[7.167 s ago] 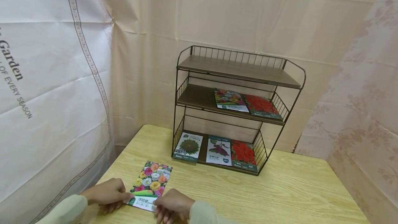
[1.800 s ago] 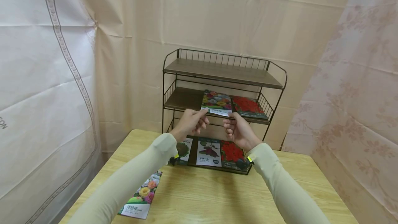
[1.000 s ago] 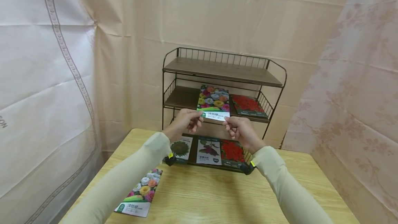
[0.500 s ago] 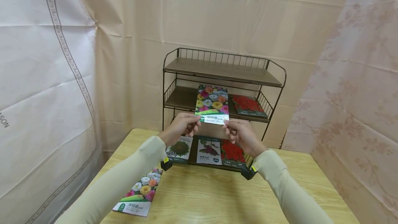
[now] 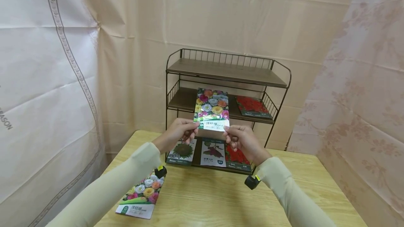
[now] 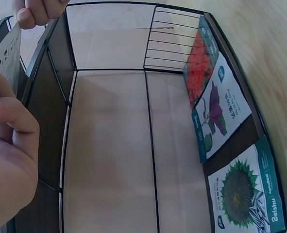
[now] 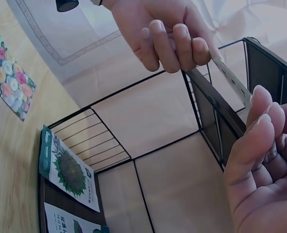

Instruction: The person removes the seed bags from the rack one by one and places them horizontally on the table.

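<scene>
Between my two hands is a seed packet (image 5: 212, 109) with mixed flowers on its front and a white strip along its lower edge. My left hand (image 5: 180, 132) pinches its lower left corner between thumb and fingers. The lower right corner is pinched by my right hand (image 5: 244, 139). The packet tilts toward me in front of the middle shelf (image 5: 186, 99); whether its far end touches the shelf I cannot tell. In the right wrist view the packet shows edge-on between my left hand (image 7: 170, 36) and right hand (image 7: 264, 165).
A red-flower packet (image 5: 253, 107) lies right on the middle shelf. Below are a sunflower packet (image 5: 182, 151), a purple-plant packet (image 5: 213, 153) and another red-flower packet (image 5: 236, 157). A matching mixed-flower packet (image 5: 140, 199) lies on the table (image 5: 202, 199). The rack's wire side (image 5: 271, 104) rises at right.
Earlier both hands were at the mixed-flower packet on the table. They have since gripped the shelf's mixed-flower packet, lifted it, and drawn it toward me, slightly left and down.
</scene>
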The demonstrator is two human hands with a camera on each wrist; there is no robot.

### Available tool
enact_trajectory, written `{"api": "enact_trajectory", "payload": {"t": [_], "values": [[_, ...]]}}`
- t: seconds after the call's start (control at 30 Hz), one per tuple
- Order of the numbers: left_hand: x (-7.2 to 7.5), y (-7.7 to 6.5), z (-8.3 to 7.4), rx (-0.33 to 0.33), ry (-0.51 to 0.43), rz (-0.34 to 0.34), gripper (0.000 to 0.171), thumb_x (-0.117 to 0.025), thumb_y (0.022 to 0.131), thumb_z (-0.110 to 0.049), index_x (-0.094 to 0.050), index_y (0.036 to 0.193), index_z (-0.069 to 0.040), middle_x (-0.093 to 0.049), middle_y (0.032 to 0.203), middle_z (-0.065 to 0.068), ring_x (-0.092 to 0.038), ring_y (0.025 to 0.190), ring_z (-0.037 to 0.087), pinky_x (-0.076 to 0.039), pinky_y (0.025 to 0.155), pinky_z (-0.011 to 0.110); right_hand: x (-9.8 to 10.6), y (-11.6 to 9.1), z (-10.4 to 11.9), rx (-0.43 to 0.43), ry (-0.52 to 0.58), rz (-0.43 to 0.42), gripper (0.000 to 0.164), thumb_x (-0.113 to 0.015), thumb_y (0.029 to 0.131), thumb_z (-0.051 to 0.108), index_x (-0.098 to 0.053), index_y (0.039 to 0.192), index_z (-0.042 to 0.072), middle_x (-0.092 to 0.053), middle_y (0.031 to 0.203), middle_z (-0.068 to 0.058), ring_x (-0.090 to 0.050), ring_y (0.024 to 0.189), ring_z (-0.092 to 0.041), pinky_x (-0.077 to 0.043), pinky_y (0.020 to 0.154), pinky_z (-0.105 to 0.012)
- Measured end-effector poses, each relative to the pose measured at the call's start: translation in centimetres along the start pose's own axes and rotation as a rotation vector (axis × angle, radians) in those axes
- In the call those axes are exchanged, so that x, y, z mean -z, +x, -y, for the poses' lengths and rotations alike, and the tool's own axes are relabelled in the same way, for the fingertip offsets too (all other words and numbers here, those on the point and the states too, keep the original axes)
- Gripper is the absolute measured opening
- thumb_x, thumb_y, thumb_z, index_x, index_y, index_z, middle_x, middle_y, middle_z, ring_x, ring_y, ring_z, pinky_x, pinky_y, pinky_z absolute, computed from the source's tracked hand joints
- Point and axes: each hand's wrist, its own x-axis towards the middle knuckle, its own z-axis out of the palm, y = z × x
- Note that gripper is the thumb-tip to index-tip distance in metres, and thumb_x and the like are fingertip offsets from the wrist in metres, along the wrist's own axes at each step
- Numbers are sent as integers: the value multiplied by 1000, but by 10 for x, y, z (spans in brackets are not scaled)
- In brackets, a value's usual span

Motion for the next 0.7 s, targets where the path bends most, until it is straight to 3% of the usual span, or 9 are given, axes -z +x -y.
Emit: {"api": "enact_trajectory", "payload": {"t": [0.3,0.7], "values": [[6,-16,4,-5,11,29,40,-62,105,-32,-61,83,1,-59,67,3,-50,52,10,-44,49,22,-7,-4,-7,2,-28,29,29,-64,104,25,-69,88,1,-63,72,-4,-48,51,-10,-43,46,-21],[15,-36,11,25,69,58,40,-62,104,-38,-62,79,-7,-59,66,1,-49,53,12,-45,52,24,-19,-14,-13,3,-82,84,32,-65,103,29,-68,86,2,-62,73,-5,-48,53,-11,-43,49,-24]]}}
